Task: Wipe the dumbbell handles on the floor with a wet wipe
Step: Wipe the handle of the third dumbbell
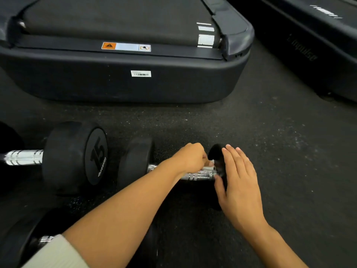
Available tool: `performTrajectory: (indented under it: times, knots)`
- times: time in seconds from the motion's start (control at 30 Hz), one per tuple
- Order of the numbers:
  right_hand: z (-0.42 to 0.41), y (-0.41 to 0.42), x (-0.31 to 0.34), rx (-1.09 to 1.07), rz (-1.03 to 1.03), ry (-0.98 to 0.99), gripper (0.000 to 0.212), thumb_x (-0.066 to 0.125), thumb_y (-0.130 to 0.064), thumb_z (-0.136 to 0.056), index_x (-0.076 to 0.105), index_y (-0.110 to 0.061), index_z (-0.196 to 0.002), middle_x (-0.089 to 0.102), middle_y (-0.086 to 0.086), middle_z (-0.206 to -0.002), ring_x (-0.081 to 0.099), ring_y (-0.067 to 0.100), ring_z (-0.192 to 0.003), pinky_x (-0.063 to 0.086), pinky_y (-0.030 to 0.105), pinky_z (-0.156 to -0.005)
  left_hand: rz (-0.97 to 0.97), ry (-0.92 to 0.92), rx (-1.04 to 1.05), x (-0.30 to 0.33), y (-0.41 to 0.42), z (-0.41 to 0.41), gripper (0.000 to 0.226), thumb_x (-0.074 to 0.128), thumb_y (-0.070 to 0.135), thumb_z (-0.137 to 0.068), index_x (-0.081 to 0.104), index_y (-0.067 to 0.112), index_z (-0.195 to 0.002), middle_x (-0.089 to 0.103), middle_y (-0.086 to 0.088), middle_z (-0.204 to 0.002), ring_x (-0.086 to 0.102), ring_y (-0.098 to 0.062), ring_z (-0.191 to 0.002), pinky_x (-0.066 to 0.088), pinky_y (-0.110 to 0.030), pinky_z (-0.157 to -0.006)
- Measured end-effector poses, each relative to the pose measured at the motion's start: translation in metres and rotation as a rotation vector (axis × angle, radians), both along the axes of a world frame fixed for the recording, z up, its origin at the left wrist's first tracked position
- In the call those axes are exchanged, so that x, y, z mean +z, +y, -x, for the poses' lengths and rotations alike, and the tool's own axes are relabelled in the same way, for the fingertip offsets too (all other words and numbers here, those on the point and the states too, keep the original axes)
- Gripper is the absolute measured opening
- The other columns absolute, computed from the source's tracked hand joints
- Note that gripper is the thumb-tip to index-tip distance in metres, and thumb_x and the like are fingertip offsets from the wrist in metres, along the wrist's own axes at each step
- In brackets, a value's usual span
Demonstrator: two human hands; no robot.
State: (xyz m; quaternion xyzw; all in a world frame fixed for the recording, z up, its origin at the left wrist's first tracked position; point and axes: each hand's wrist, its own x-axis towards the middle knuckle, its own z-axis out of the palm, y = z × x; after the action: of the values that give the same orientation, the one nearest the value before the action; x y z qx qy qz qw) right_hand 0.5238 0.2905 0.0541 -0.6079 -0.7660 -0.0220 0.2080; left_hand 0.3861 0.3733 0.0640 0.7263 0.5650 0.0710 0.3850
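Head view looks down at a dark rubber floor (270, 151) in front of a treadmill (123, 82). A small dumbbell (135, 163) lies on the floor near the middle. The left hand (190, 157) curls around a white wet wipe (209, 165), pressing it on the chrome handle (201, 175) near its right end. The right hand (241, 182), fingers straight, rests flat against the dumbbell's right weight (217, 151). A larger dumbbell marked 15 (77, 155) lies just left.
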Motion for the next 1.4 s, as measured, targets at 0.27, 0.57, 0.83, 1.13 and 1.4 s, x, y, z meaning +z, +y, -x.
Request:
performTrajectory:
  times: [0.27,0.57,0.83,1.13,1.4]
  knots:
    - [0.0,0.0,-0.001,-0.005,-0.001,0.001,0.057,0.048,-0.022,-0.084,0.037,-0.005,-0.138,0.039,0.009,-0.144,0.026,0.024,-0.136,0.018,0.037,-0.112,0.016,-0.047,-0.109,0.002,0.002,0.007,0.028,0.057,0.024,-0.092,0.066,0.005,-0.074,0.045,0.0,-0.055,0.04,-0.009,-0.052,0.031,-0.015,-0.047]
    - [0.0,0.0,0.0,-0.011,-0.002,-0.004,0.057,0.048,-0.023,-0.085,0.036,-0.004,-0.138,0.039,0.011,-0.144,0.026,0.024,-0.137,0.018,0.036,-0.112,-0.689,0.186,-0.238,-0.018,-0.046,0.01,0.024,0.05,0.029,-0.09,0.068,0.017,-0.099,0.071,-0.005,-0.097,0.067,-0.024,-0.089,0.055,-0.037,-0.071]
    - [0.0,0.0,0.001,-0.013,0.011,0.009,0.057,0.05,-0.02,-0.085,0.037,-0.004,-0.138,0.038,0.01,-0.145,0.026,0.024,-0.137,0.018,0.036,-0.112,-0.954,0.12,-0.325,-0.03,-0.047,0.004,0.021,0.08,0.009,-0.063,0.072,0.004,-0.082,0.073,-0.013,-0.087,0.071,-0.024,-0.073,0.057,-0.034,-0.049]
    - [0.0,-0.001,0.003,-0.003,0.011,0.017,0.056,0.052,-0.02,-0.086,0.037,-0.005,-0.138,0.039,0.01,-0.144,0.026,0.023,-0.137,0.017,0.035,-0.113,-0.578,0.234,-0.205,-0.015,-0.041,0.0,0.01,0.054,0.016,-0.089,0.061,0.015,-0.096,0.067,-0.009,-0.093,0.063,-0.03,-0.086,0.048,-0.039,-0.07]
    - [0.0,-0.002,0.002,0.001,0.013,0.014,0.062,0.064,-0.01,-0.081,0.038,-0.002,-0.138,0.039,0.012,-0.143,0.026,0.025,-0.136,0.019,0.038,-0.111,-0.297,0.214,-0.18,0.0,-0.022,0.0,0.021,0.048,0.024,-0.093,0.066,0.016,-0.084,0.06,-0.008,-0.079,0.06,-0.03,-0.079,0.044,-0.034,-0.064]
